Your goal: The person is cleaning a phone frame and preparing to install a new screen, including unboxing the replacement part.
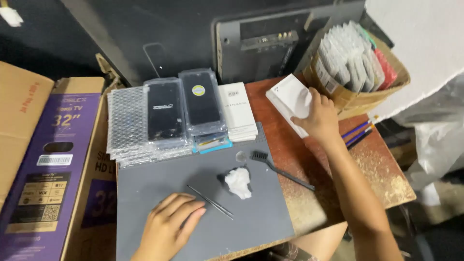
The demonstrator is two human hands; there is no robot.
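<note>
My right hand (320, 117) reaches to the back right of the table and grips a flat white box (289, 100) that lies on the reddish tabletop. My left hand (168, 226) rests palm down, fingers spread, on a grey work mat (261, 212) near the front edge and holds nothing. Thin metal tweezers (210, 202) lie on the mat just right of its fingers. A wad of white cotton (239, 182) sits on the mat further right, and a small black brush (278, 168) lies across the mat's right edge.
Phone screens in bubble wrap (165, 113) and a slim white box (237, 112) are stacked behind the mat. A cardboard box of packaged parts (355, 63) stands at the back right, with pens (360, 129) beside it. A purple television carton (46, 169) lies at the left.
</note>
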